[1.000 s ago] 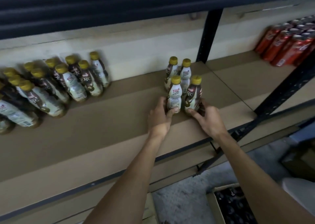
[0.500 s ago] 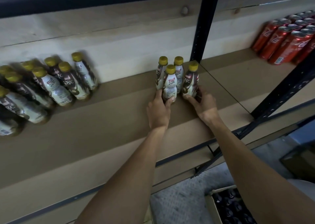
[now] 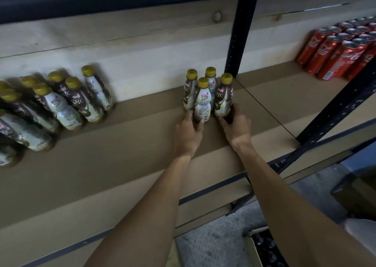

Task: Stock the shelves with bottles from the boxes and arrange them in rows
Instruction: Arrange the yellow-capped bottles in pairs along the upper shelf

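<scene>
shop stockroom, metal shelving point(image 3: 242, 37), rows of bottles point(image 3: 67, 102), red cans point(image 3: 337, 53)

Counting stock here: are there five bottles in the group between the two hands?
No, only four yellow-capped bottles stand between the left hand and the right hand.

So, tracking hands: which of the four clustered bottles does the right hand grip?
The front-right bottle, nearest the black upright; the right hand wraps its base. The left hand holds the white-labelled bottle.
</scene>
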